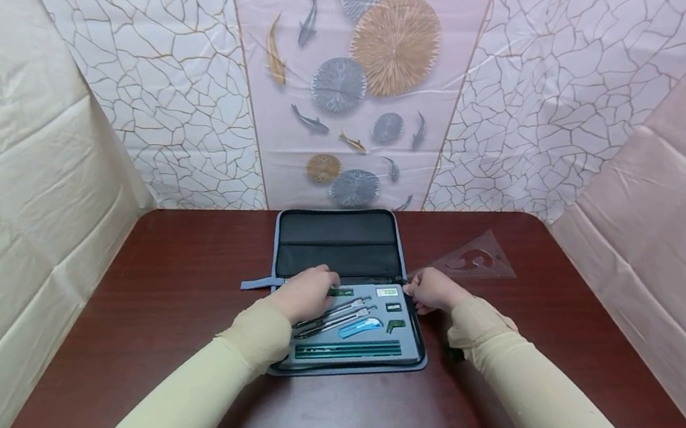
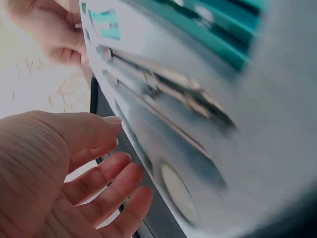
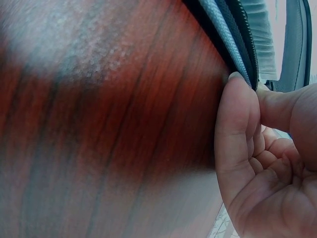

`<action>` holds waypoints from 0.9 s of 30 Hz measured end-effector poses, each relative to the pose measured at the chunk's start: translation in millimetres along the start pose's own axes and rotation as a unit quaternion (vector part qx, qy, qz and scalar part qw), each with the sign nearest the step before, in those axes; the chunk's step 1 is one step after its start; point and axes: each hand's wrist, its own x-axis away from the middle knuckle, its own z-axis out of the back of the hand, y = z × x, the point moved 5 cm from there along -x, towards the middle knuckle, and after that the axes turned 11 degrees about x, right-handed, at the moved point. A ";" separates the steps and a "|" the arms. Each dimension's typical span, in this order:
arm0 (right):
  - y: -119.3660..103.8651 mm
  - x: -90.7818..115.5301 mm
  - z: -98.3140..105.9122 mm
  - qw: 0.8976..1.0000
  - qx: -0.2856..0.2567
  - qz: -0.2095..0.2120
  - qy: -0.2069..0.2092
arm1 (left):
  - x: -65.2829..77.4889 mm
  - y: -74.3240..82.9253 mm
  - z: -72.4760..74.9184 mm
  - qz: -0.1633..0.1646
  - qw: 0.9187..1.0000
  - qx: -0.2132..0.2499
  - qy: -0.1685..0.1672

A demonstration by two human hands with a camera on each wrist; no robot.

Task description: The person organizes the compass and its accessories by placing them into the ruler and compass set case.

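Observation:
An unzipped pencil case [image 1: 335, 233] lies with its black lid folded back on the table. Its grey tray [image 1: 408, 340] bears metal compasses [image 1: 333, 319], a blue utility knife [image 1: 360, 327], green pencils [image 1: 347, 349], an eraser [image 1: 387, 292] and a small sharpener [image 1: 393, 307]. Over the tray's upper left reaches my left hand [image 1: 308, 294]; in the left wrist view its loosely bent fingers [image 2: 126, 186] hold nothing and lie near the tray's edge. My right hand [image 1: 436, 290] pinches the case's zippered edge [image 3: 242, 47] between thumb and forefinger at the right side.
A clear set square [image 1: 484, 261] lies on the brown table [image 1: 207, 259] right of the case. A blue strap [image 1: 259, 283] sticks out at the case's left. Something dark green [image 1: 455, 354] is partly hidden by the right sleeve. Cloth-covered walls enclose the table's back and sides.

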 end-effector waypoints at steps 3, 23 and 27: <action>0.1 -0.2 -0.5 1.000 -0.003 -0.003 0.001 | 7.6 -16.0 7.2 0.010 1.000 0.014 0.026; 0.8 -4.6 -2.8 1.000 -0.002 -0.011 0.001 | 45.4 -107.7 28.1 0.151 0.957 0.224 0.103; 0.4 -3.8 -2.8 1.000 -0.004 -0.011 0.003 | 39.4 -115.3 25.2 0.157 0.944 0.276 0.095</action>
